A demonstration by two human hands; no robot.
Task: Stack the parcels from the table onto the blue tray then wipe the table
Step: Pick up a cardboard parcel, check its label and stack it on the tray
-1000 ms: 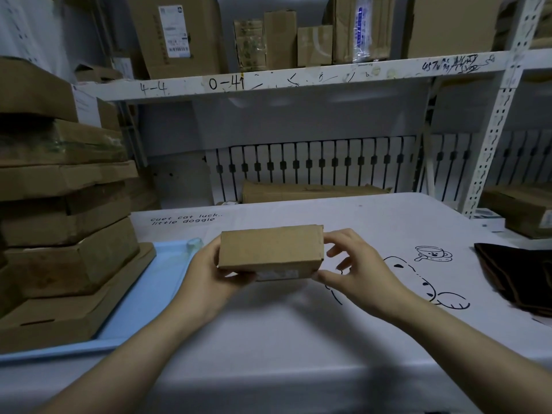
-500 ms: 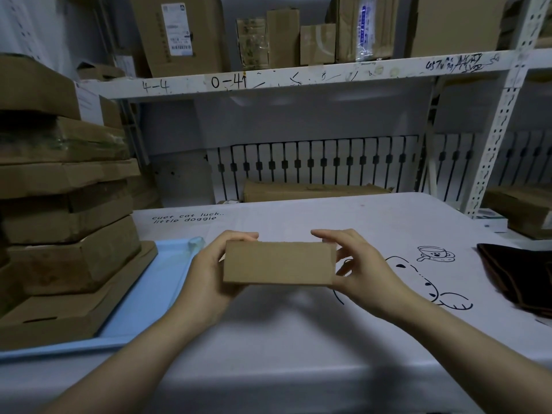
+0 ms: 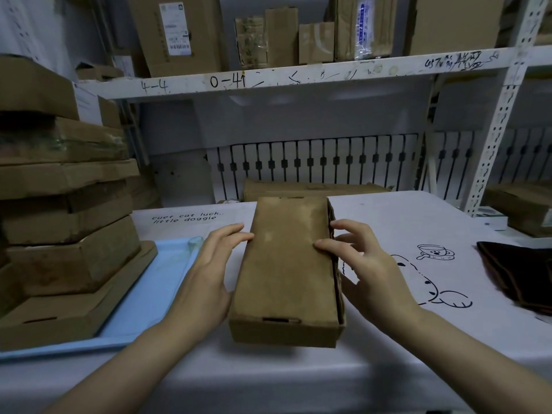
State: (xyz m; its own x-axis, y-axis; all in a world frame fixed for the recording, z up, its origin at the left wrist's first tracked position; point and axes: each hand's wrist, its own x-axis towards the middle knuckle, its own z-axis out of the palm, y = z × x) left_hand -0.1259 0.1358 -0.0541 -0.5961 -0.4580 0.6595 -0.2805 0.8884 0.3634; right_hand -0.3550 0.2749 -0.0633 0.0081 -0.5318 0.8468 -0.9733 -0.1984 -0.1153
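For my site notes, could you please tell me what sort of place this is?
Probably a parcel stockroom or small warehouse: slotted metal shelving with handwritten bin codes, labelled cartons above, and parcels stacked on a blue tray.

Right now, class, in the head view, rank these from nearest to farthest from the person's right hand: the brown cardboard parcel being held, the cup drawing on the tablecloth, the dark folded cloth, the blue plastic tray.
1. Brown cardboard parcel: touching the right hand, on its left.
2. Cup drawing: just right of it.
3. Blue plastic tray and dark folded cloth: opposite sides, too close to call.
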